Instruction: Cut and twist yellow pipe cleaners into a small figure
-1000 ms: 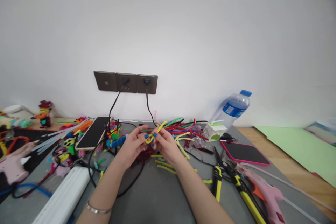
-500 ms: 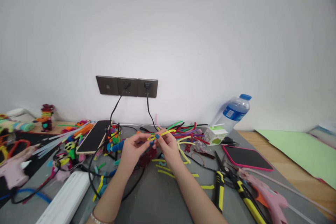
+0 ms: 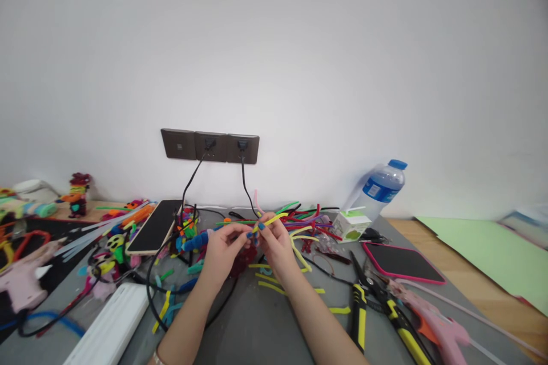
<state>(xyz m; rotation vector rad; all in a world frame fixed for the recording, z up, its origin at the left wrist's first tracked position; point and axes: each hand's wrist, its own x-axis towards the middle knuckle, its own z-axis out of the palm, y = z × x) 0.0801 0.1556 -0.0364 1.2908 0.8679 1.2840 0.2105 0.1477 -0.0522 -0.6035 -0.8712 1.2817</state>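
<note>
Currently left hand (image 3: 226,244) and right hand (image 3: 276,242) are pinching, fingertips closed tight, one yellow pipe cleaner (image 3: 273,219) over the table (image 3: 257,331), near its back edge. Water bottle (image 3: 379,188) is showing a blue label, too small to read.

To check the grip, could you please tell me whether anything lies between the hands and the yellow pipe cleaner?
Nothing visible does: the left hand and right hand both pinch the yellow pipe cleaner directly; the coloured pile lies behind them.

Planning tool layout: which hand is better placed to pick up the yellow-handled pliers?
Right, probably. The right hand is nearer the yellow-handled pliers; the left hand would cross over. Both pinch the yellow pipe cleaner.
</note>
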